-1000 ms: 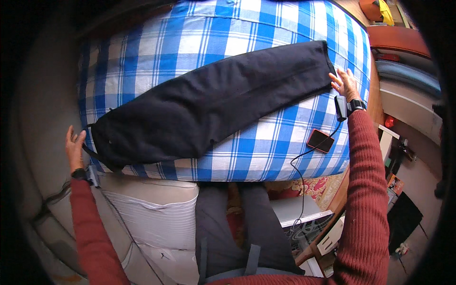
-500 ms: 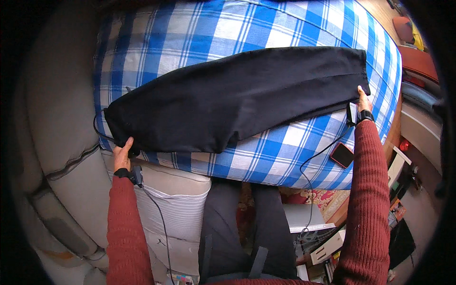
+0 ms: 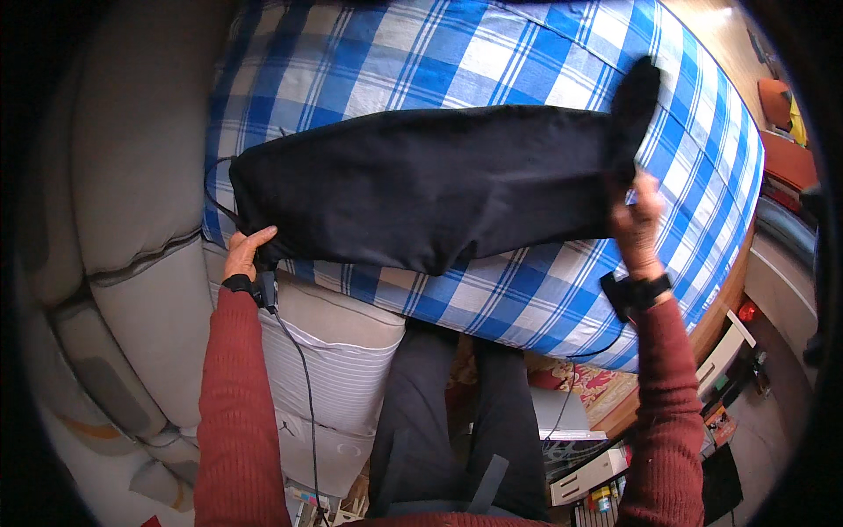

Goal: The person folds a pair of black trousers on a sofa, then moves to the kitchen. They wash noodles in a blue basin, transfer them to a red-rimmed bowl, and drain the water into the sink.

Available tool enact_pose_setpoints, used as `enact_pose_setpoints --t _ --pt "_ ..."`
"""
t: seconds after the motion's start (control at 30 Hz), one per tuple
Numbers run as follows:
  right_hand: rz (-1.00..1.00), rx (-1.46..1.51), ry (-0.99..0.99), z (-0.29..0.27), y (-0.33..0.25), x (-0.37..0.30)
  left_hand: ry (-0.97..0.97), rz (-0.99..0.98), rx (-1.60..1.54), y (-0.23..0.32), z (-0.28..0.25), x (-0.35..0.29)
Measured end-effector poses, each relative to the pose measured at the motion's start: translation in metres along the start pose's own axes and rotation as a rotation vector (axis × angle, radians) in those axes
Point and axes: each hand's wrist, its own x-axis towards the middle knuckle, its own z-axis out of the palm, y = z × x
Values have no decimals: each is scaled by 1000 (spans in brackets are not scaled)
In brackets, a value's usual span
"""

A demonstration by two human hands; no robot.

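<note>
A pair of black trousers (image 3: 421,189), folded lengthwise, lies across a blue-and-white checked bed cover (image 3: 527,294). At the waist end on the left, my left hand (image 3: 247,253) pinches the near corner, with the thumb lying on top of the cloth. My right hand (image 3: 639,220), blurred by motion, grips the leg end on the right. Beyond that hand, the hem part stands up off the cover in a raised dark flap (image 3: 637,97). A drawstring loop sticks out at the waist end. Each wrist carries a dark strapped device with a cable.
A beige sofa (image 3: 145,290) runs along the left side. A pale striped cushion block (image 3: 338,369) stands between it and my legs. At the lower right are an open white drawer (image 3: 590,474) and shelves of small things. Part of a red patterned rug (image 3: 606,391) shows beneath.
My right hand has moved left and lifted the leg end, so the hem now rises and bends back. My left hand stays at the waist corner. The phone is no longer visible.
</note>
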Motion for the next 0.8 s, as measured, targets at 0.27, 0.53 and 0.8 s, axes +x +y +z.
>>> enact_pose_setpoints --t 0.27,0.53,0.8 --pt "233 3 -209 49 -76 -32 -73 54 -18 23 -2 -30" --pt "1252 708 -358 45 29 -54 -221 143 -308 57 9 -73" --pt "771 1151 -460 -2 -142 38 -302 287 -173 130 63 -194"
